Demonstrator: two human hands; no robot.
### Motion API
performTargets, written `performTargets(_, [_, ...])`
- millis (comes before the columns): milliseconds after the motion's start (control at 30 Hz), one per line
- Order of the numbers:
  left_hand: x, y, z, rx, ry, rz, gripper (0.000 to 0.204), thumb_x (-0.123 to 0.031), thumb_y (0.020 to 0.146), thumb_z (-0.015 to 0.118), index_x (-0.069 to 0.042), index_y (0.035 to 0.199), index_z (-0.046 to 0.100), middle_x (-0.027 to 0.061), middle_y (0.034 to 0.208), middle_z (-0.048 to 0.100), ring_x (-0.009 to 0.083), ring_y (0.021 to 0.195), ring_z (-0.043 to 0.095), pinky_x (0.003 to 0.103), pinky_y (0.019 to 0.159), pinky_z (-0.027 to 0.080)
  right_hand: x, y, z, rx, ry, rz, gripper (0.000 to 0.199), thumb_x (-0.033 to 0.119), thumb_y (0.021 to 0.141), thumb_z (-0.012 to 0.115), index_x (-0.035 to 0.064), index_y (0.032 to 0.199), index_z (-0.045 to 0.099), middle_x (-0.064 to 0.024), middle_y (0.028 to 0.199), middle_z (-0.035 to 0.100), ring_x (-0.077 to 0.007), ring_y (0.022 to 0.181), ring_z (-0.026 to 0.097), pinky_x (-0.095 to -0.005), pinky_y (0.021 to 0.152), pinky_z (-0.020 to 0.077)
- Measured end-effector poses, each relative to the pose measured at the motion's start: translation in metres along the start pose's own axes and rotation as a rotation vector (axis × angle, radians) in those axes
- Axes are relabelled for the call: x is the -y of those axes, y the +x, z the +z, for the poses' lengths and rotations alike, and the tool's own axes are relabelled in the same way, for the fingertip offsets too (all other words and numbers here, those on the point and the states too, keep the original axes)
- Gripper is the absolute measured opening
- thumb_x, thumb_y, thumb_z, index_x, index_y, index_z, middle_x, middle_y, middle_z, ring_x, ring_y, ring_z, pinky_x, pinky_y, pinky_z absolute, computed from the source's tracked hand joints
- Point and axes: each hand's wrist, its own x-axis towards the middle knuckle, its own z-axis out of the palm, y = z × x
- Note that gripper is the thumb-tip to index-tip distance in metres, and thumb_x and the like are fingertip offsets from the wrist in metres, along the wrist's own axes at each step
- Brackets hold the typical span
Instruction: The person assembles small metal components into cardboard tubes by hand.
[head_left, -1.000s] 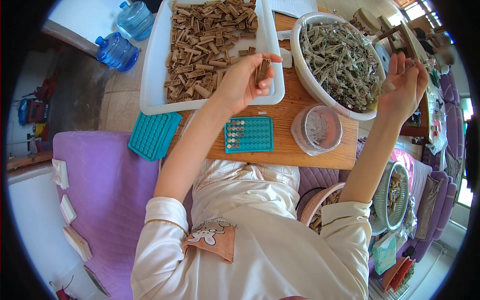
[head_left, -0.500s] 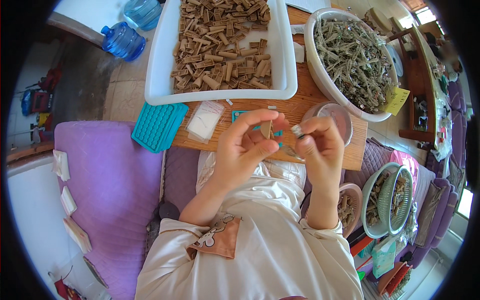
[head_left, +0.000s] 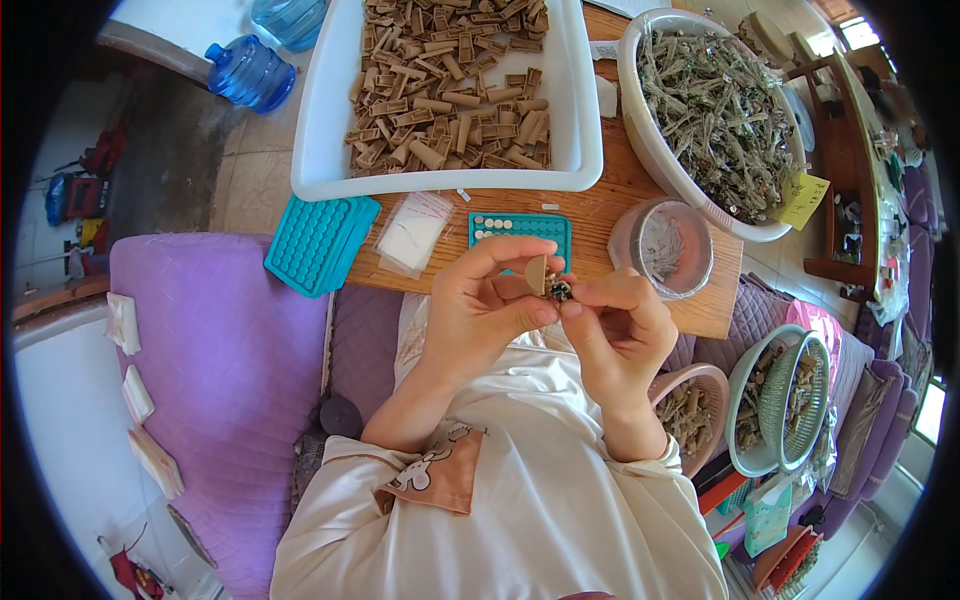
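My left hand (head_left: 468, 318) pinches a brown plastic casing (head_left: 536, 272) between thumb and fingers, its rounded end turned up. Against the casing's right side, my right hand (head_left: 625, 318) grips a small electronic part (head_left: 560, 290) with dark and green bits. Whether that part sits inside the casing or only touches it, I cannot tell. Both hands are over the table's near edge, in front of my lap. Just beyond the fingers lies a teal tray with round pockets (head_left: 550, 225), some holding small white discs.
A large white tray (head_left: 450, 184) of brown casings stands at the back. Right of it, a white basin (head_left: 650, 180) holds a heap of wired parts. A round tub (head_left: 625, 245), a stack of teal trays (head_left: 318, 245) and a plastic bag (head_left: 412, 232) lie nearby. Baskets (head_left: 745, 450) stand right.
My right hand has moved left and slightly down, bringing the electronic part against the casing. My left hand stays nearly in place. The teal tray and round tub are now less covered.
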Motion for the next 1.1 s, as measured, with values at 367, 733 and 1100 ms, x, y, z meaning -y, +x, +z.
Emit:
performTargets(367, [0.008,0.004,-0.008,0.057,0.031,0.037,0.045,0.005,0.067,0.068,0.0,0.108,0.049,0.0122,0.098,0.056,0.0167,0.08,0.06,0.025,0.065,0.053,0.0,0.003,-0.007,0.103,-0.089,-0.007,0.012,-0.008,0.069,0.062,-0.0012,0.078,0.058,-0.0052,0.068,0.056,-0.0091,0.054,0.051,-0.0195,0.044,0.038])
performTargets(733, [0.007,0.006,-0.001,-0.023,-0.039,0.003,0.044,-0.02,0.083,0.056,0.001,0.119,0.042,0.013,0.111,0.053,0.0148,0.098,0.054,0.027,0.079,0.048,-0.019,-0.008,0.004,0.049,-0.1,0.008,0.025,-0.009,0.072,0.059,-0.0011,0.096,0.057,-0.0106,0.092,0.052,-0.0146,0.068,0.054,-0.0212,0.052,0.045])
performTargets(1100, [0.004,0.003,-0.006,-0.049,-0.068,-0.107,0.041,-0.024,0.087,0.049,0.0,0.119,0.039,0.0153,0.117,0.049,0.0205,0.098,0.055,0.031,0.078,0.05,-0.024,-0.012,0.004,0.072,0.007,0.165,0.029,-0.01,0.075,0.054,0.0001,0.102,0.052,-0.0125,0.109,0.045,-0.01,0.066,0.05,-0.02,0.054,0.0441])
